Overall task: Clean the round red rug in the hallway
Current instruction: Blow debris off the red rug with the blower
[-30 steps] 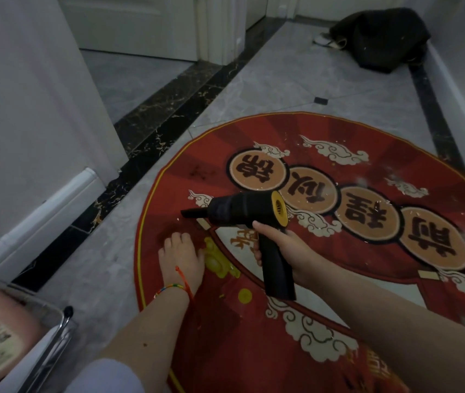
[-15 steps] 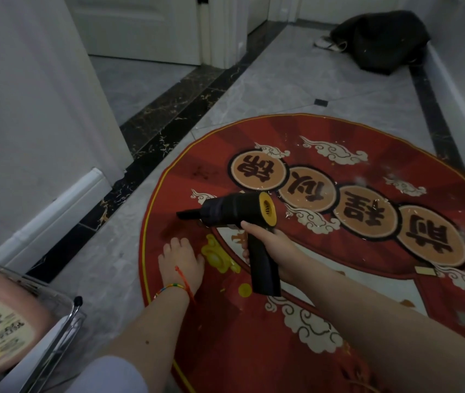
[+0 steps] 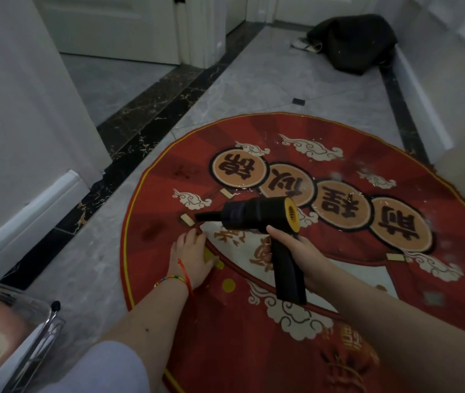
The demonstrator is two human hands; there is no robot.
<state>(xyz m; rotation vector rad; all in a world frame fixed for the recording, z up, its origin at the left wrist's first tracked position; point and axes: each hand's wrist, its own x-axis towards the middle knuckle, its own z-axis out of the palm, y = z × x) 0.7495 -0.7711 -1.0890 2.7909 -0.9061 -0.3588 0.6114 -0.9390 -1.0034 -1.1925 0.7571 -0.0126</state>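
The round red rug [image 3: 367, 330] with gold medallions and white clouds lies on the grey marble floor. My right hand [image 3: 296, 251] grips the handle of a black handheld vacuum [image 3: 256, 215] with a yellow rear ring; its thin nozzle points left, just above the rug. A small beige scrap [image 3: 187, 220] lies right at the nozzle tip. My left hand [image 3: 190, 258] rests flat on the rug, fingers spread, beside the nozzle. More beige scraps [image 3: 226, 193] and fine pale debris are scattered across the rug.
A white wall and skirting board [image 3: 27, 211] run along the left, with a black marble strip [image 3: 140, 143] beside it. A dark bag [image 3: 358, 41] lies far back by the right wall. A metal-framed basket [image 3: 13, 336] sits at lower left. Another scrap [image 3: 394, 256] lies right of the vacuum.
The nozzle has shifted slightly rightward on the rug, nearer the beige scrap. My left hand has slid right and forward with it. The view has moved a little.
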